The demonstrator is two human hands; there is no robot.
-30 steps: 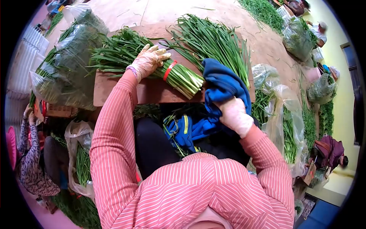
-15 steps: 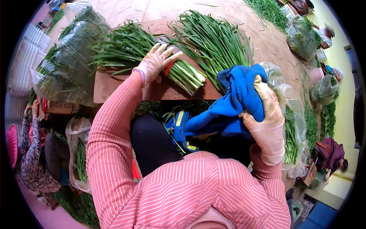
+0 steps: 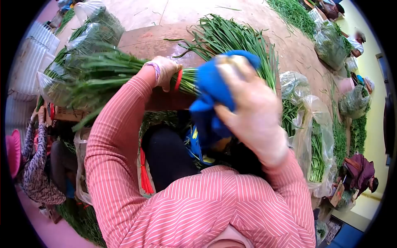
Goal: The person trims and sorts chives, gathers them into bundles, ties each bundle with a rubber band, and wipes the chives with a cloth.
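Observation:
My left hand [image 3: 163, 72], in a pale glove, is wrapped round a bundle of garlic chives [image 3: 118, 68] just behind its red band [image 3: 178, 80]. The leaves fan out to the left and are smeared by motion. My gloved right hand [image 3: 258, 113], also blurred, grips a blue cloth [image 3: 213, 84] at the stem end of the bundle. The cloth covers the stem tips. Behind it, a loose pile of garlic chives [image 3: 233, 39] lies on the reddish-brown board [image 3: 153, 39].
Plastic bags of greens stand at left [image 3: 97, 31] and right [image 3: 316, 140]. Red strips [image 3: 145, 173] hang by my dark-trousered knee [image 3: 169, 151]. A person in patterned sleeves [image 3: 43, 177] is at left; other people are at far right. More greens [image 3: 291, 16] lie on the floor.
My left hand has lifted the bundle and turned its leaves leftward. The blue cloth in my right hand has moved left and up onto the stem ends.

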